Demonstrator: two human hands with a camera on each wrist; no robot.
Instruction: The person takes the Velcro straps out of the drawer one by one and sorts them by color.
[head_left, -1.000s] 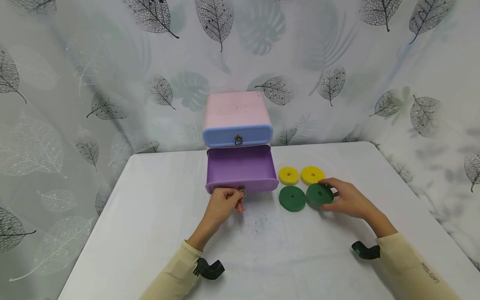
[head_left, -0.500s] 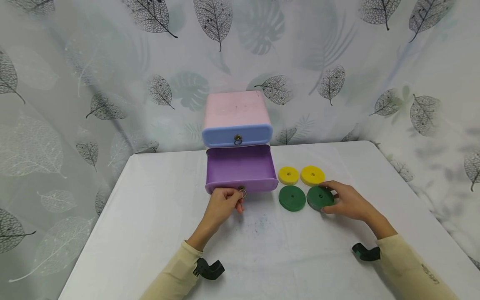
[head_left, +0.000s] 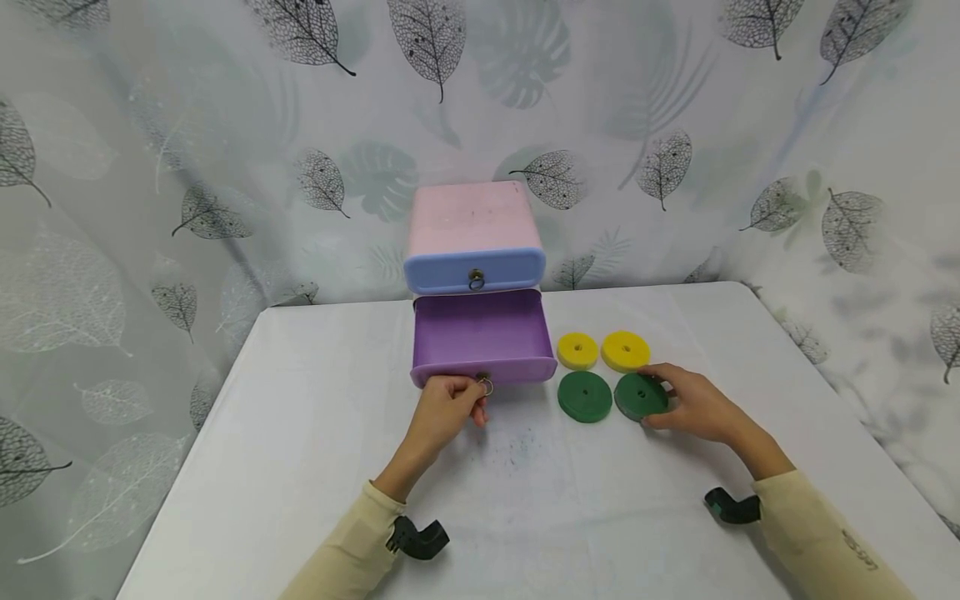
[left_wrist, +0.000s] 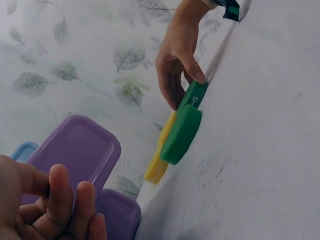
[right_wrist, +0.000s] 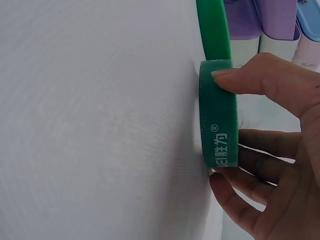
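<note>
My left hand [head_left: 446,410] pinches the small metal ring [head_left: 487,386] on the front of a pulled-out purple drawer [head_left: 483,371]; nothing lies inside that drawer. My right hand [head_left: 693,404] holds a dark green tape roll [head_left: 640,397] by its rim, thumb on the near side. White print shows on the roll's edge [right_wrist: 218,115] in the right wrist view. Left of it lies a second green roll [head_left: 584,397], flat on the table. Behind them sit two yellow rolls, a smaller one [head_left: 577,352] and a larger one [head_left: 626,351].
Above the drawer stands a pink box [head_left: 472,218] with a closed blue drawer [head_left: 476,272]. Another purple front [left_wrist: 119,212] shows lower down in the left wrist view. A white cloth [head_left: 322,392] covers the table, and a leaf-patterned curtain [head_left: 480,125] hangs behind.
The right hand has set the dark green roll down flat, slightly lower and to the right, still keeping its fingers around it. My left hand and the drawer have stayed put.
</note>
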